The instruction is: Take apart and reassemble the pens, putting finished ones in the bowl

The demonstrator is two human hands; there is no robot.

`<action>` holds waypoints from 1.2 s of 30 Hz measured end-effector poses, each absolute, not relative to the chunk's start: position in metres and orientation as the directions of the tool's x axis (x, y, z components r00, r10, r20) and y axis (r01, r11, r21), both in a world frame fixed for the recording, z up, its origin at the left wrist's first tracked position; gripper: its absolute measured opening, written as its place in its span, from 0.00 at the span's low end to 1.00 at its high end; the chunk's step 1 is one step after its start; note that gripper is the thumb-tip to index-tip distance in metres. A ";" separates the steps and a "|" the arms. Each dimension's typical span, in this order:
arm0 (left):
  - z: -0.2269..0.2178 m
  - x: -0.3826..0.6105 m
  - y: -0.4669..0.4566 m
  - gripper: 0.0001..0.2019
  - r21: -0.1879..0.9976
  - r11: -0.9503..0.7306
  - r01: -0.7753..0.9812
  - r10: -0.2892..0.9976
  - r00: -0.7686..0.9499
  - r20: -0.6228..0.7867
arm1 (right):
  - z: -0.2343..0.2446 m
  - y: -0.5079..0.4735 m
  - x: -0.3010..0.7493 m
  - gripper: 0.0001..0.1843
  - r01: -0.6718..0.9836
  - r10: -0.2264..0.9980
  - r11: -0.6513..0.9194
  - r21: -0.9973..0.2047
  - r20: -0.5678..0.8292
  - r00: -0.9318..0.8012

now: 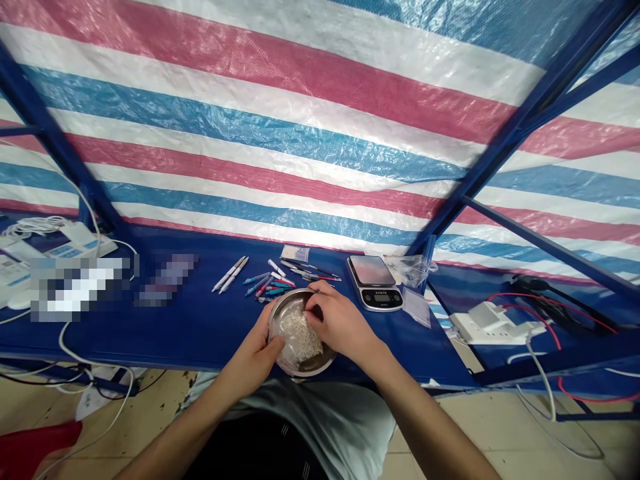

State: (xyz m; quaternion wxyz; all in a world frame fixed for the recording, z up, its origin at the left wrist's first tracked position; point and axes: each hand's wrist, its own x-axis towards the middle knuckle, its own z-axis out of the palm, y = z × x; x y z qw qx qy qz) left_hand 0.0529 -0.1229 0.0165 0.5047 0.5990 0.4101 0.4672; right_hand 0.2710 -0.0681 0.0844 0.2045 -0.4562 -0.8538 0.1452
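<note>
A round steel bowl (320, 363) sits at the near edge of the blue table (200, 320), filled with small whitish pieces (300, 333). My left hand (260, 350) grips the bowl's left rim with its fingers curled. My right hand (335, 320) reaches into the bowl from the right, fingertips pinched together over the whitish pieces; what they hold is too small to make out. Several pens and thin tools (273, 280) lie just behind the bowl.
A small digital scale (375, 280) stands right of the bowl, with clear plastic bags (413, 270) beside it. White devices and cables (65, 247) lie at the far left. A power strip with red and white wires (493, 320) rests on the right-hand table. Striped tarpaulin hangs behind.
</note>
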 end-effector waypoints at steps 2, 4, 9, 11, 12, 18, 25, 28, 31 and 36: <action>0.019 0.054 -0.121 0.35 0.984 -0.174 0.046 0.960 0.230 0.159 | 0.089 -0.067 0.268 0.05 0.754 0.838 0.545 -0.367 0.197 -0.509; 0.023 0.057 -0.115 0.35 0.980 -0.187 0.062 0.958 0.231 0.169 | 0.097 -0.065 0.270 0.06 0.780 0.835 0.550 -0.300 0.182 -0.519; 0.038 0.085 -0.063 0.33 0.967 -0.248 0.056 0.947 0.223 0.230 | 0.121 -0.031 0.300 0.08 0.799 0.815 0.576 -0.173 0.201 -0.544; 0.045 0.111 -0.028 0.30 0.976 -0.213 0.036 0.948 0.248 0.198 | 0.131 -0.001 0.323 0.07 0.819 0.832 0.551 -0.158 0.179 -0.525; 0.048 0.127 -0.010 0.29 0.988 -0.153 0.020 0.957 0.251 0.143 | 0.135 0.016 0.337 0.07 0.821 0.836 0.548 -0.162 0.147 -0.529; 0.053 0.226 0.070 0.27 0.999 0.027 0.029 0.953 0.301 -0.034 | 0.137 0.097 0.419 0.02 0.911 0.915 0.384 -0.150 -0.069 -0.397; 0.029 0.262 0.083 0.24 0.979 -0.032 0.202 0.965 0.261 -0.022 | 0.103 0.117 0.467 0.07 0.942 0.950 0.251 -0.221 -0.131 -0.284; 0.024 0.245 0.084 0.26 0.953 -0.124 0.277 0.972 0.229 0.060 | 0.102 0.119 0.472 0.05 0.932 0.959 0.276 -0.233 0.007 -0.282; 0.024 0.199 0.085 0.24 0.835 -0.386 0.392 0.919 0.240 0.312 | 0.112 0.116 0.461 0.06 0.889 0.936 0.325 -0.322 0.245 -0.253; 0.024 0.079 0.085 0.15 0.581 -0.599 0.552 0.791 0.297 0.534 | 0.118 0.103 0.396 0.12 0.551 0.902 0.428 -0.717 0.376 -0.211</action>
